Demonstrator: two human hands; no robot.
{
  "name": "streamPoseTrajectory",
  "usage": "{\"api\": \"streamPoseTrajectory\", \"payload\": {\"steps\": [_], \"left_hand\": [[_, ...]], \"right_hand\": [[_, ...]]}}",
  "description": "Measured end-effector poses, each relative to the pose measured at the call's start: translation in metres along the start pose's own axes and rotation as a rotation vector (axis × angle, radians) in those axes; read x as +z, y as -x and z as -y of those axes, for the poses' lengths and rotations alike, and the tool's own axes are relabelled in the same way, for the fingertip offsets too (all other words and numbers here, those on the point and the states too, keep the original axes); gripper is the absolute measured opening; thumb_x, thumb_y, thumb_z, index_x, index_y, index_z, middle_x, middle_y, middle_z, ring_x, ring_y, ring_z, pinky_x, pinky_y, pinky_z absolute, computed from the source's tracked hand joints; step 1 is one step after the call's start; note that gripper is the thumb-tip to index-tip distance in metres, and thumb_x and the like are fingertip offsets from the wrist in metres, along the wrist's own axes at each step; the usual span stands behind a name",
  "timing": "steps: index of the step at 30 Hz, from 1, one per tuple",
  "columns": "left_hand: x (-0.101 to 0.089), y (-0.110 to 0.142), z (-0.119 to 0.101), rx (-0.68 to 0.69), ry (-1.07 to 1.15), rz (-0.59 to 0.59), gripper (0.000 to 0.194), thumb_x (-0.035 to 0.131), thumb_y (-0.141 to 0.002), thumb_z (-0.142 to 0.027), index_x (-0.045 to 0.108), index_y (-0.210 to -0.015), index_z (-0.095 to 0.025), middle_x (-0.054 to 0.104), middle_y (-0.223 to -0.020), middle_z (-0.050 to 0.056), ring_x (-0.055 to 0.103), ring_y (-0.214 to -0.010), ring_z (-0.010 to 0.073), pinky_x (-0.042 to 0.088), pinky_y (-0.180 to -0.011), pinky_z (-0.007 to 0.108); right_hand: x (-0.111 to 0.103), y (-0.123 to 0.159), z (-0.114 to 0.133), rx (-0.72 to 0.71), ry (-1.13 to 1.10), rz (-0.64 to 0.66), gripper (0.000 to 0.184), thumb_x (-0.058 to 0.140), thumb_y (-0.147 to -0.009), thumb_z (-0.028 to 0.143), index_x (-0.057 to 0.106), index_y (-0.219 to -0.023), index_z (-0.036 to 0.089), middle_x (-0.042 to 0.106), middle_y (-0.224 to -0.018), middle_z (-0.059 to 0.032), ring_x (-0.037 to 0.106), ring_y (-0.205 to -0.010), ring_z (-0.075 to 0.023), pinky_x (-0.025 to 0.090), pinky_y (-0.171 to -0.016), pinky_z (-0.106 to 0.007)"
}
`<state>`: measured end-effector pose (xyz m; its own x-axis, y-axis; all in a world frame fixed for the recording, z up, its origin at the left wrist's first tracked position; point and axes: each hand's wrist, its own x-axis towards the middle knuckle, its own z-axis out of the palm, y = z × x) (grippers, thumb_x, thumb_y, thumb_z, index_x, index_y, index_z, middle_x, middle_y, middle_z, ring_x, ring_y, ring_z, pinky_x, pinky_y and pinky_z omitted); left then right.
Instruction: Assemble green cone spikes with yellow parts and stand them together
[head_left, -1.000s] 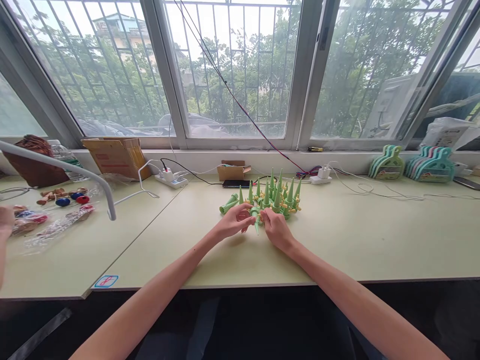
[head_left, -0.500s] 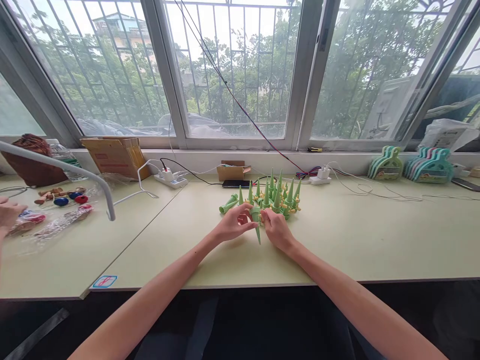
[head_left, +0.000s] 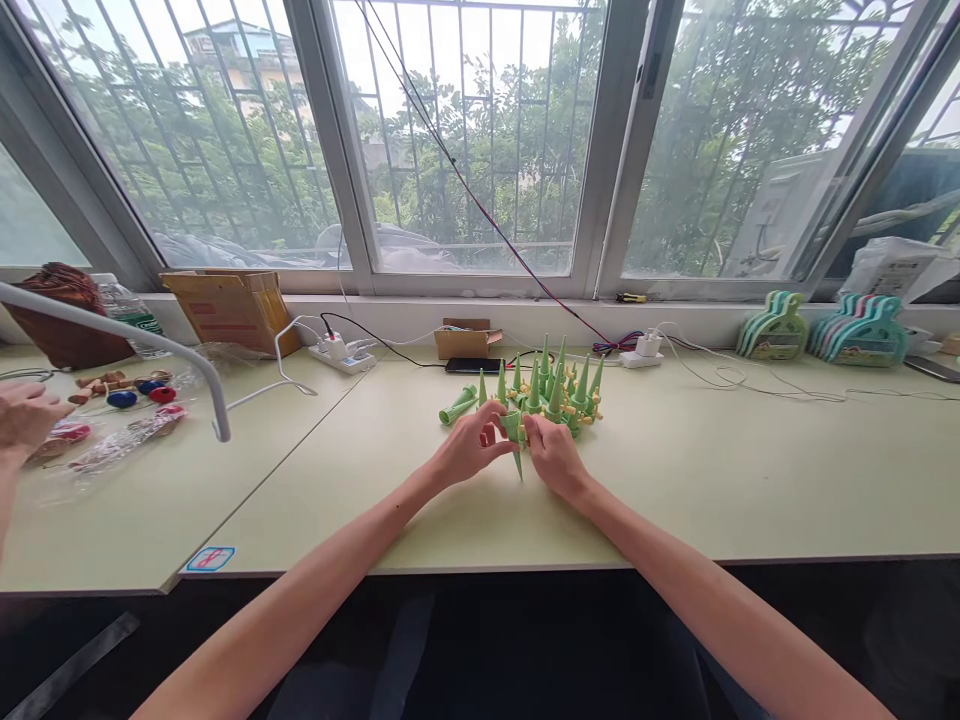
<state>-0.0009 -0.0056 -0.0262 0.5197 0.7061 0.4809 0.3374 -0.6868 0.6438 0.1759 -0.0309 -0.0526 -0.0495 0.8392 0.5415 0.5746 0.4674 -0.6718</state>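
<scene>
A green plant watering spike hangs point down between my two hands, just above the table. The fingers and thumb of my left hand are closed around its wide upper part. My right hand is closed against the spike's right side, where a small pale yellow piece shows; its fingertips are partly hidden. Right behind my hands, several similar green spikes with yellow side pieces stand point up in a cluster. To their left, green tube-like parts lie on the table.
A phone and a small open carton sit behind the spikes. Power strips and cables run along the back. On the left are a white metal bar, wooden pieces and a co-worker's hand. Teal hangers stand right.
The spike's point has risen slightly, while both my hands keep nearly the same place and grip. At the far left, the co-worker's hand has come further into view.
</scene>
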Motion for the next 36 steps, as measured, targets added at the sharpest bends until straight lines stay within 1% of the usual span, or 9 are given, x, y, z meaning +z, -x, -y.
{"api": "streamPoseTrajectory", "payload": {"steps": [4,6,8,12,17,23,27,32,36], "left_hand": [[0.001,-0.003,0.000,-0.037,0.132,-0.078,0.042,0.063,-0.084,-0.053,0.043,-0.104,-0.022,0.061,-0.074,-0.004,0.047,-0.048,0.0066,0.043,-0.049,0.020],[0.000,-0.005,-0.001,-0.080,0.243,-0.119,0.042,0.050,-0.090,-0.060,0.045,-0.101,-0.020,0.060,-0.069,-0.003,0.046,-0.044,0.0065,0.039,-0.044,0.020],[-0.002,-0.006,-0.001,-0.151,0.357,-0.113,0.050,0.036,-0.093,-0.065,0.050,-0.087,-0.017,0.059,-0.062,-0.001,0.046,-0.040,0.0075,0.035,-0.040,0.020],[-0.006,-0.007,-0.005,-0.313,0.488,0.046,0.071,0.029,-0.092,-0.070,0.052,-0.055,-0.013,0.054,-0.047,0.004,0.043,-0.035,0.0076,0.029,-0.036,0.021],[-0.007,-0.005,-0.006,-0.391,0.581,0.295,0.081,0.028,-0.090,-0.074,0.060,-0.051,-0.010,0.056,-0.047,0.008,0.043,-0.037,0.0086,0.029,-0.038,0.021],[-0.008,-0.003,-0.009,-0.395,0.598,0.293,0.076,0.036,-0.090,-0.071,0.068,-0.066,-0.007,0.060,-0.056,0.009,0.048,-0.044,0.0097,0.033,-0.042,0.021],[-0.010,-0.002,-0.008,-0.337,0.590,0.278,0.063,0.046,-0.089,-0.065,0.068,-0.078,-0.007,0.063,-0.066,0.008,0.048,-0.046,0.0083,0.033,-0.044,0.022],[-0.011,-0.002,-0.003,-0.221,0.478,0.292,0.055,0.048,-0.091,-0.060,0.063,-0.075,-0.009,0.060,-0.065,0.005,0.048,-0.046,0.0075,0.035,-0.045,0.023],[-0.011,-0.001,-0.006,-0.153,0.381,0.261,0.047,0.054,-0.090,-0.056,0.057,-0.069,-0.013,0.048,-0.055,-0.002,0.045,-0.045,0.0072,0.034,-0.045,0.021]], "right_hand": [[0.000,0.001,0.004,-0.009,-0.029,-0.018,0.044,0.025,-0.102,0.050,0.035,-0.068,0.022,0.043,-0.057,0.0033,0.035,-0.050,-0.0122,0.027,-0.053,-0.025],[-0.001,0.001,0.006,-0.020,-0.046,-0.043,0.044,0.025,-0.102,0.050,0.035,-0.069,0.022,0.044,-0.059,0.0031,0.037,-0.051,-0.0120,0.029,-0.054,-0.025],[-0.003,0.002,0.007,-0.033,-0.062,-0.068,0.043,0.024,-0.102,0.050,0.036,-0.070,0.022,0.044,-0.060,0.0031,0.038,-0.052,-0.0119,0.030,-0.054,-0.025],[-0.004,0.003,0.008,-0.080,-0.097,-0.063,0.041,0.025,-0.103,0.048,0.038,-0.073,0.022,0.046,-0.062,0.0030,0.040,-0.053,-0.0117,0.032,-0.056,-0.024],[-0.004,0.003,0.008,-0.127,-0.111,-0.005,0.040,0.026,-0.103,0.046,0.043,-0.076,0.021,0.050,-0.065,0.0016,0.044,-0.056,-0.0120,0.034,-0.058,-0.023],[-0.004,0.003,0.005,-0.108,-0.148,0.030,0.040,0.027,-0.103,0.045,0.043,-0.075,0.021,0.052,-0.062,0.0015,0.047,-0.054,-0.0118,0.037,-0.058,-0.023],[-0.004,0.003,0.004,-0.086,-0.162,0.052,0.041,0.027,-0.103,0.045,0.041,-0.072,0.022,0.051,-0.058,0.0024,0.047,-0.051,-0.0118,0.037,-0.057,-0.023],[-0.003,0.003,0.002,-0.075,-0.135,0.047,0.042,0.027,-0.102,0.044,0.039,-0.070,0.022,0.049,-0.056,0.0030,0.045,-0.050,-0.0117,0.035,-0.056,-0.024],[-0.003,0.003,0.000,-0.070,-0.093,0.024,0.042,0.027,-0.102,0.045,0.035,-0.068,0.023,0.045,-0.055,0.0034,0.040,-0.049,-0.0116,0.032,-0.053,-0.025]]}}
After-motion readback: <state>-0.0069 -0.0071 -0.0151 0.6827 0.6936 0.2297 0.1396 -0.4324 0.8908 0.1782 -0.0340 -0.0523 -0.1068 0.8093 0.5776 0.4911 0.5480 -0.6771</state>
